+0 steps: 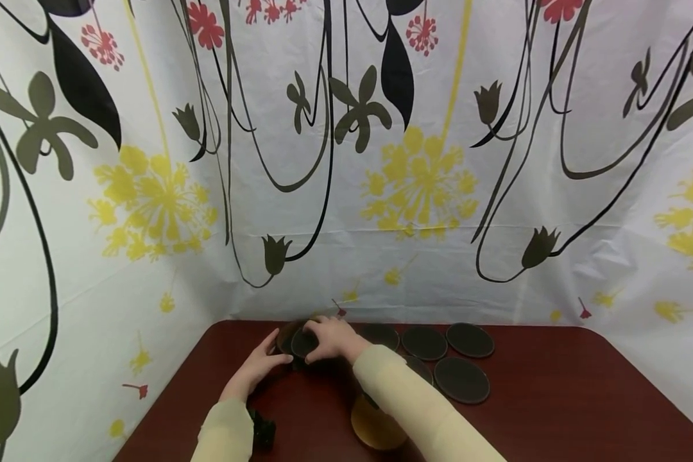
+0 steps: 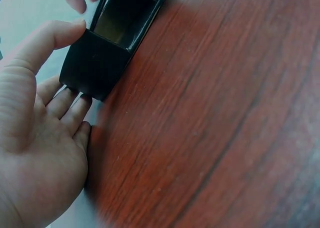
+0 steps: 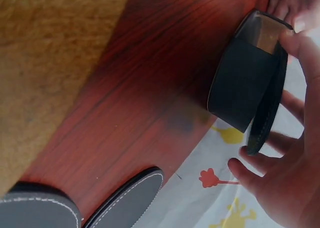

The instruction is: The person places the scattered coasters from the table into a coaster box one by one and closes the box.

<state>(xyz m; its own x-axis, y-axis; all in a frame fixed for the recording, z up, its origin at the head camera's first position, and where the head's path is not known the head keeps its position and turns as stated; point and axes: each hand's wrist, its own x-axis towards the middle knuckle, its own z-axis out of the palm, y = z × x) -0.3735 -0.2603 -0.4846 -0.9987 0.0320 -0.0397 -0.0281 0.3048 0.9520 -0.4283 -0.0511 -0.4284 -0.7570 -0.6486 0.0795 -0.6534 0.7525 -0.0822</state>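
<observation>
1. Dark red wood-grain table (image 1: 554, 398): bears everything listed. The work sits at its far left corner, hard against the flowered white backdrop sheet (image 1: 439, 192). Risk, as I judge it: little room there, so a nudged piece could slide off the back edge.

2. Black leather coaster holder (image 2: 107, 48), open-topped, with a tan lining: stands near that far corner between my hands. Contents: I cannot tell whether any coaster is fully seated; the wrist view into its mouth shows only lining.

3. Loose round black leather coasters (image 1: 461, 378), stitched at the rim: lying flat to the right of the holder, apart from it, outside any container. My right sleeve passes over some of them; I judge a dragging cuff could scatter them.

4. One round black coaster (image 3: 267, 115), on edge: against the holder's side wall, not inside. If tilted, it may catch the rim or slip.

5. My right hand (image 1: 330, 339): fingers curled round this coaster's edge, pinching it.

6. My left hand (image 2: 35, 138): fingers straight and loose, tips touching the holder's near corner, gripping nothing. Too light a brace may let the holder tip.
</observation>
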